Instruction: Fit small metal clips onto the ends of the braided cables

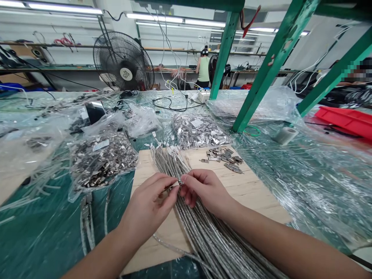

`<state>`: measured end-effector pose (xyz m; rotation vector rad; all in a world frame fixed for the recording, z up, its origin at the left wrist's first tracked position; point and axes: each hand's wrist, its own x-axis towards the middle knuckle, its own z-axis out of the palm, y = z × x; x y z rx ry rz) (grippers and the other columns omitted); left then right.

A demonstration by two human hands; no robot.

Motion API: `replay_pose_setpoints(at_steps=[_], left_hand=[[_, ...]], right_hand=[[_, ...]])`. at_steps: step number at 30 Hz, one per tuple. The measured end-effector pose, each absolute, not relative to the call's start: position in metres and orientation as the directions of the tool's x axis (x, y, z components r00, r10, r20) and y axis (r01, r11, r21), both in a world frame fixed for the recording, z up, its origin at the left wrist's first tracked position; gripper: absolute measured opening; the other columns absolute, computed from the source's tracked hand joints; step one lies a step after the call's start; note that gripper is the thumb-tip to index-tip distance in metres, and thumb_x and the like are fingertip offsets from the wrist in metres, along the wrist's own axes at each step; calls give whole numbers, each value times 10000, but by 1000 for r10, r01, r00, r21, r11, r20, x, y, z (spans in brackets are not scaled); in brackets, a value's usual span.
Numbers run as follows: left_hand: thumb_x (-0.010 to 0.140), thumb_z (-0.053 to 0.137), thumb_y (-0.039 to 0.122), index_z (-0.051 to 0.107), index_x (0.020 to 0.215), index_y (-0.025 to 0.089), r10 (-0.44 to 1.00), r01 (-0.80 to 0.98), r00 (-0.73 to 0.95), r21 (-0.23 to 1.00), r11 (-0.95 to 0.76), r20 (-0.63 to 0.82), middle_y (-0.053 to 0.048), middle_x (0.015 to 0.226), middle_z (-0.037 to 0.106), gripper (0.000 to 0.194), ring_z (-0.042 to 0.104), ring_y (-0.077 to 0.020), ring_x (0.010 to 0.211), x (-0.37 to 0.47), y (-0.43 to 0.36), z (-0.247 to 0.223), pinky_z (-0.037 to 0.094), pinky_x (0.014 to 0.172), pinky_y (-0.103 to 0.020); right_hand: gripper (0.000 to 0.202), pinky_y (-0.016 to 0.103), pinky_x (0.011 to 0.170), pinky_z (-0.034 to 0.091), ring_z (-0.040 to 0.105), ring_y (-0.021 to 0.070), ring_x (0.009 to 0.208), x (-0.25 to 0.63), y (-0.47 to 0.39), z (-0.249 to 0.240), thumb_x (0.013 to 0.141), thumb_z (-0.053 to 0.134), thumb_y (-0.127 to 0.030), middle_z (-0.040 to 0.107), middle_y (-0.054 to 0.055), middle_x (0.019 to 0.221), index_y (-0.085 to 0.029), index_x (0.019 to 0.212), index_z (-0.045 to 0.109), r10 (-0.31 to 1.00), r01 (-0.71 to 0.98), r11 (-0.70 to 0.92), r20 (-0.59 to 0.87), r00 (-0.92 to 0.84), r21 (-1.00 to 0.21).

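Both hands meet over a thick bundle of clear-sheathed braided cables point(209, 240) lying on a wooden board point(165, 228). My right hand point(203, 190) is closed in a pinch on a small metal connector piece point(179, 181). Thumb and forefinger of my left hand point(154, 201) pinch at the same spot from the other side; what they grip is mostly hidden by the fingertips. Small white tabs point(162, 145) show at the far ends of the cables. Loose flat metal connectors point(223, 155) are scattered on the board beyond my right hand.
Clear bags of metal parts stand behind the board, one at left point(101, 159), another at centre point(200, 130). Pliers point(87, 217) lie left of my left arm. Green posts point(261, 73) rise at right, near a film roll point(286, 135) and red tray point(348, 122). A fan point(123, 62) and person point(203, 69) are farther back.
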<state>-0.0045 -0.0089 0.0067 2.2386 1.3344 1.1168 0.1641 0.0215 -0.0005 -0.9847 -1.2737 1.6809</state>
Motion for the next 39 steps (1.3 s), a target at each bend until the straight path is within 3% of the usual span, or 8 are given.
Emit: replay_pose_setpoints(at_steps=[16,22,29,39], left_hand=[[890,556,153,651,978,184,856,610,257,611,-504,449,-15,883,620,134,614,-87,727,-3,-12,7,487,625,-149],[915,517,151,656,987,175,796,652,338,485,-583,503,-45,940,623,158,613,-130,840,-3,-13,6,486,754,-215],[897,560,187,677,992,220,881,577,253,668,-469,400,-11,904,631,154,613,-99,782,-2,-12,14,484,671,-164],[871,569,180,676,966,183,872,590,230,650,-479,433,-22,890,662,143,624,-93,718,-2,-12,14,501,602,-143]], right_hand=[[333,174,397,419,517,78,418,168,24,-5,863,579,-398,588,2,545,-132,663,605,898,-70,-133,-91,-430,-989],[318,177,413,416,518,79,444,167,24,-10,884,564,-400,599,6,584,-140,706,608,881,-57,-105,-66,-468,-993],[326,180,409,412,525,79,434,166,23,-3,862,574,-408,608,11,590,-135,687,599,889,-107,-148,-85,-451,-983],[314,179,401,424,522,77,428,167,22,-4,866,576,-399,597,-3,574,-149,676,577,899,-104,-145,-87,-430,-984]])
